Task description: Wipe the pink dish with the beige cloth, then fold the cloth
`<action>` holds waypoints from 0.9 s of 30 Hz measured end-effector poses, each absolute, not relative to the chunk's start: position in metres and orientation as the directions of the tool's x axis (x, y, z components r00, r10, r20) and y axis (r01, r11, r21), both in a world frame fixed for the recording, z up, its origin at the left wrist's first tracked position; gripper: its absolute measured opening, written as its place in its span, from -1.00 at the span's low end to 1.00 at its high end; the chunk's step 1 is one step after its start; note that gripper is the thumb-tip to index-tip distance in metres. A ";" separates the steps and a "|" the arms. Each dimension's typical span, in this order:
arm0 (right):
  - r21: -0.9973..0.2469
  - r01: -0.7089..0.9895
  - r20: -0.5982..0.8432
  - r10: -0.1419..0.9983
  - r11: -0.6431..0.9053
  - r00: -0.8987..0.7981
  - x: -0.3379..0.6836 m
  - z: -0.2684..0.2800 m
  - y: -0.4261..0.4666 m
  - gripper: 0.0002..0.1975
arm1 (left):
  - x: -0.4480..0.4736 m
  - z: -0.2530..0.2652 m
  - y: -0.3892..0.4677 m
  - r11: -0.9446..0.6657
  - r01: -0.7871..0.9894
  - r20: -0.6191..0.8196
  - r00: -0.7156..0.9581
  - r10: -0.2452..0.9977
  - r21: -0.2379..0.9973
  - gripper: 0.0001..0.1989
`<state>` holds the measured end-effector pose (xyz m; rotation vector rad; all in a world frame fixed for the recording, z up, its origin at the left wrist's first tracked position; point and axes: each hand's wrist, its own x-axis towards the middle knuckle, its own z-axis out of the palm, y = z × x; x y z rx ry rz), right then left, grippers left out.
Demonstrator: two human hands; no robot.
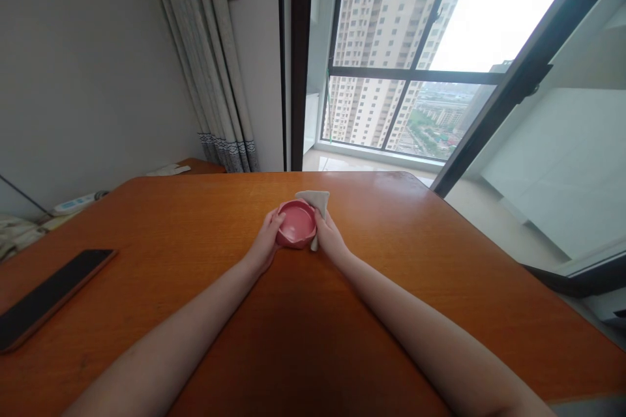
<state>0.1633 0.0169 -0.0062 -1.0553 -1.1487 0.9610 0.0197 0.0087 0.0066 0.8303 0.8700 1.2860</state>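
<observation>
A small round pink dish (297, 223) with a raised, wavy rim is held over the middle of the wooden table, its hollow side facing me. My left hand (265, 238) grips the dish's left edge, thumb over the rim. At the right edge, my right hand (330, 234) is closed on a pale folded cloth (315, 198) pressed against the dish. Part of the cloth sticks up behind the rim, and a corner hangs below my right thumb. The fingers behind the dish are hidden.
A dark, flat phone-like slab (53, 293) lies on the wooden table (195, 221) at the left. Beyond the left edge are a white power strip (75, 203) and some fabric (17, 234). A curtain (210, 58) hangs behind, and a large window (391, 78) stands at the back right.
</observation>
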 end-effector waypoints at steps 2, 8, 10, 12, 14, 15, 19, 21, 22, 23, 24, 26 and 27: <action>-0.966 -0.082 0.228 0.956 0.246 0.184 0.157 -0.009 0.013 -0.56 | 0.019 0.006 0.010 0.069 -0.478 -0.039 0.072 0.997 0.876 -0.55; -0.966 -0.023 0.251 0.952 0.259 0.176 0.168 -0.005 0.018 -0.62 | 0.015 0.010 0.007 0.151 -0.495 0.007 0.302 0.953 0.856 -0.52; -0.966 -0.005 0.256 0.961 0.258 0.106 0.177 -0.001 0.024 -0.65 | 0.015 0.011 0.006 0.203 -0.481 -0.018 0.362 0.932 0.853 -0.55; -0.968 -0.007 0.249 0.967 0.250 0.041 0.181 0.000 0.027 -0.66 | 0.016 0.011 0.005 0.231 -0.468 -0.049 0.369 0.928 0.853 -0.57; -0.972 -0.054 0.226 0.974 0.227 0.035 0.179 -0.003 0.027 -0.61 | 0.018 0.009 0.005 0.214 -0.470 -0.063 0.316 0.947 0.856 -0.60; -0.972 -0.091 0.210 0.976 0.215 0.059 0.175 -0.005 0.026 -0.57 | 0.019 0.007 0.005 0.190 -0.485 -0.060 0.270 0.961 0.854 -0.61; -0.962 -0.173 0.181 0.967 0.213 0.182 0.159 -0.012 0.016 -0.50 | 0.020 0.004 0.009 0.149 -0.575 -0.031 0.210 0.977 0.804 -0.59; -0.961 -0.154 0.195 0.959 0.229 0.208 0.158 -0.012 0.015 -0.52 | 0.018 0.004 0.009 0.181 -0.568 -0.022 0.274 0.961 0.803 -0.57; -0.963 -0.134 0.204 0.956 0.235 0.210 0.160 -0.011 0.016 -0.54 | 0.017 0.005 0.009 0.199 -0.550 -0.021 0.313 0.950 0.811 -0.55; -0.966 -0.108 0.212 0.956 0.237 0.203 0.163 -0.010 0.018 -0.57 | 0.016 0.006 0.008 0.221 -0.529 -0.023 0.355 0.935 0.820 -0.54; -0.969 -0.076 0.217 0.958 0.234 0.185 0.167 -0.008 0.020 -0.60 | 0.015 0.008 0.007 0.251 -0.506 -0.032 0.402 0.915 0.826 -0.54; -0.974 -0.020 0.222 0.967 0.227 0.128 0.175 -0.005 0.024 -0.65 | 0.015 0.010 0.005 0.307 -0.463 -0.071 0.460 0.885 0.832 -0.57; -0.975 -0.006 0.220 0.970 0.222 0.104 0.177 -0.004 0.025 -0.66 | 0.016 0.010 0.005 0.321 -0.450 -0.097 0.452 0.886 0.833 -0.58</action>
